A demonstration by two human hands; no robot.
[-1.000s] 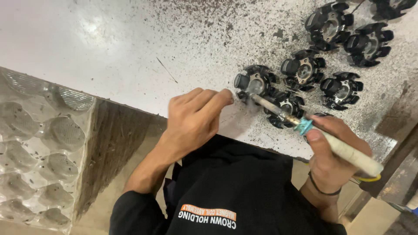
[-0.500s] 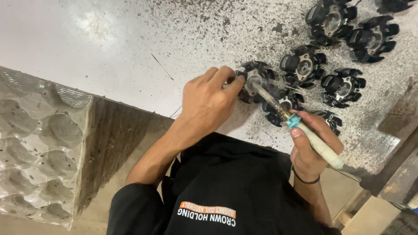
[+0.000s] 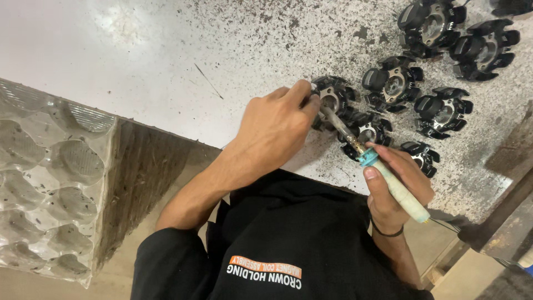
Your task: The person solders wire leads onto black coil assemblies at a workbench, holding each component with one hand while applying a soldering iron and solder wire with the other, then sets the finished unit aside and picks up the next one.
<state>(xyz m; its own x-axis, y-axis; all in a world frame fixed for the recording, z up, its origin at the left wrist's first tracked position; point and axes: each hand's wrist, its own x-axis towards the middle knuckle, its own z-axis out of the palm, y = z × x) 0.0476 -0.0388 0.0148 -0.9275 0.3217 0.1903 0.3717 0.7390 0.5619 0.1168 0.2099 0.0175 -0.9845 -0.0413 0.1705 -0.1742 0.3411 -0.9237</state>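
The black coil part (image 3: 331, 100) being worked on sat on the speckled white desk (image 3: 166, 72), at the near-left end of a loose cluster of the same parts. The soldering iron (image 3: 388, 180) came in at a slant from the lower right, its tip resting right at the middle of that part.

The left hand (image 3: 275, 130) was curled over the part's left edge, fingers (image 3: 300, 91) closed and pinched at its rim. I couldn't tell whether something thin like wire was between them, since it was too small to make out. The right hand (image 3: 397, 186) was wrapped tight around the iron's pale handle, thumb just behind the teal collar, like holding a fat pen.

My take on doing this step well: brace the part so it can't spin, keep the pinching fingers off the hot tip since they were really close to it, and rest the right wrist on the desk edge for a steady tip. The next coil part (image 3: 366, 130) lay right under the iron's shaft, so I'd watch for bumping or scorching it.

Further out were more coil parts (image 3: 444, 108) to the right, all apart from the hands, and a clear moulded plastic tray (image 3: 50, 183) sat off to the left, past the desk edge.
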